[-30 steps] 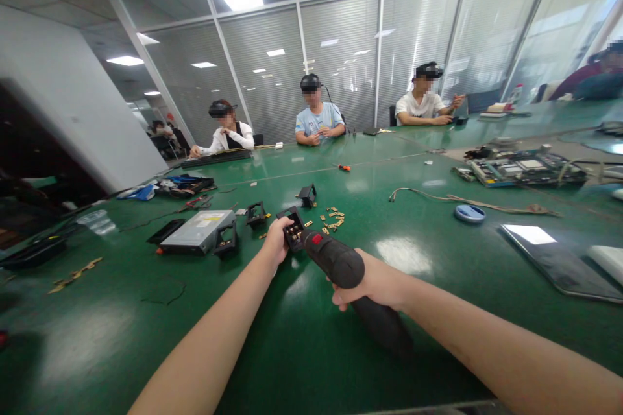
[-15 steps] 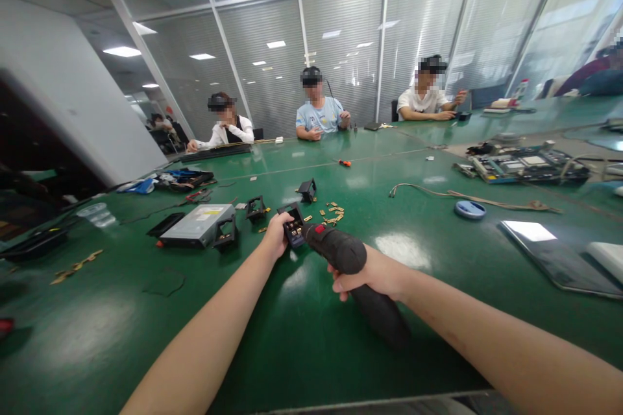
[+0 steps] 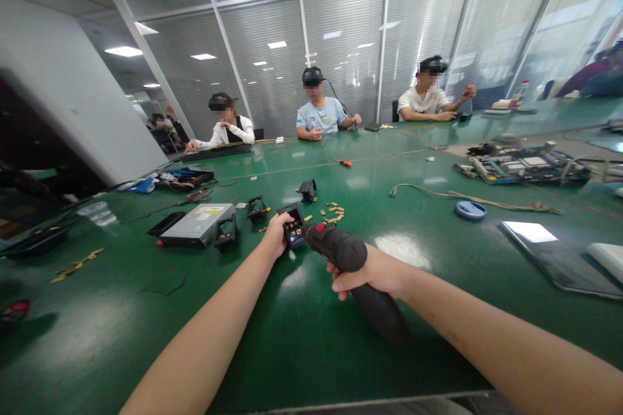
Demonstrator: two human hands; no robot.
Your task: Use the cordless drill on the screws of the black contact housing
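While the right hand (image 3: 374, 274) was wrapped round the grip of the drill (image 3: 341, 249), the tool's nose stood at the right edge of the black box (image 3: 294, 228), over the counter (image 3: 292, 343); whether they touched could not be told. The left hand (image 3: 278, 233) pinched the box by its left side, thumb on the rim. Both hands had scarcely moved in half a second. At the left edge, a blurred red-and-black thing (image 3: 14, 311) had come further into view. Brass strips (image 3: 335, 209) lay unchanged just beyond the box. Farther off, the person in blue (image 3: 316, 118) had moved one hand (image 3: 357, 119) outward, and the person in a white T-shirt (image 3: 422, 104) had raised a hand (image 3: 468, 91) slightly.
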